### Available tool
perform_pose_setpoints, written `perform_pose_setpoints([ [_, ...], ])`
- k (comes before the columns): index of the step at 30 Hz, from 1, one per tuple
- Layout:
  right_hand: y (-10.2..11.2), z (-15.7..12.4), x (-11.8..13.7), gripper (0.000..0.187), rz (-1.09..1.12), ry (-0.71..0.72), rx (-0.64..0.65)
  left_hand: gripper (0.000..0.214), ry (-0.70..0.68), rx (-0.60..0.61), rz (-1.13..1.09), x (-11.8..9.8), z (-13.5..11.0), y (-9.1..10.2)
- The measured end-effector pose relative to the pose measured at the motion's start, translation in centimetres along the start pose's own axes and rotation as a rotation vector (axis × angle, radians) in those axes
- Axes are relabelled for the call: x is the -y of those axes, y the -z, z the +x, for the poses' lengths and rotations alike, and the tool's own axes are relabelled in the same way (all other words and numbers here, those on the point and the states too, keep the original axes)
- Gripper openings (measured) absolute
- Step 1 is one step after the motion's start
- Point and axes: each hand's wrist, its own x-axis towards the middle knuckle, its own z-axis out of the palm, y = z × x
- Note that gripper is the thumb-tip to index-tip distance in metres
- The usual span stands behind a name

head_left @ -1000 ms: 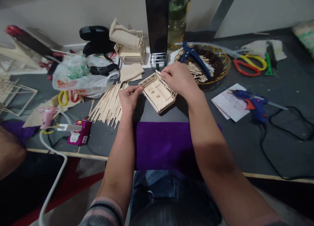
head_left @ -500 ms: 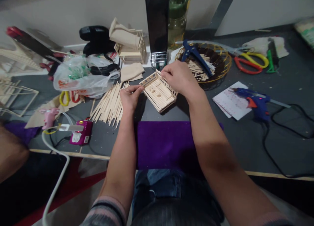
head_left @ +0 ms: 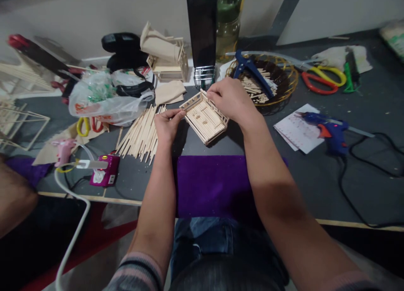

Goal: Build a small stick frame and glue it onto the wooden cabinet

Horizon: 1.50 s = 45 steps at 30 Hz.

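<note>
A small tray-like model built of wooden sticks [head_left: 205, 119] rests on the dark table just beyond a purple cloth [head_left: 211, 186]. My left hand [head_left: 166, 126] pinches its left corner with thumb and fingers closed. My right hand [head_left: 232, 99] is curled over the far right rail of the model, fingers pressed on it. A loose pile of wooden sticks [head_left: 140, 133] lies directly left of my left hand.
A phone on a wire stand [head_left: 202, 34] and a bottle [head_left: 227, 22] stand behind. A wire basket [head_left: 290, 78] with stick offcuts and a blue tool sits at right, then scissors [head_left: 323, 78] and a blue glue gun [head_left: 328, 129] on paper. A plastic bag [head_left: 104, 99] and pink device [head_left: 104, 175] lie left.
</note>
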Motion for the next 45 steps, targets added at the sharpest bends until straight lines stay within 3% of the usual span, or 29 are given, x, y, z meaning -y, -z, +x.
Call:
perform_pose_setpoints([
  [45, -0.77, 0.43, -0.61, 0.027, 0.048, 0.068, -0.088, 0.006, 0.035, 0.016, 0.019, -0.83, -0.22, -0.1],
])
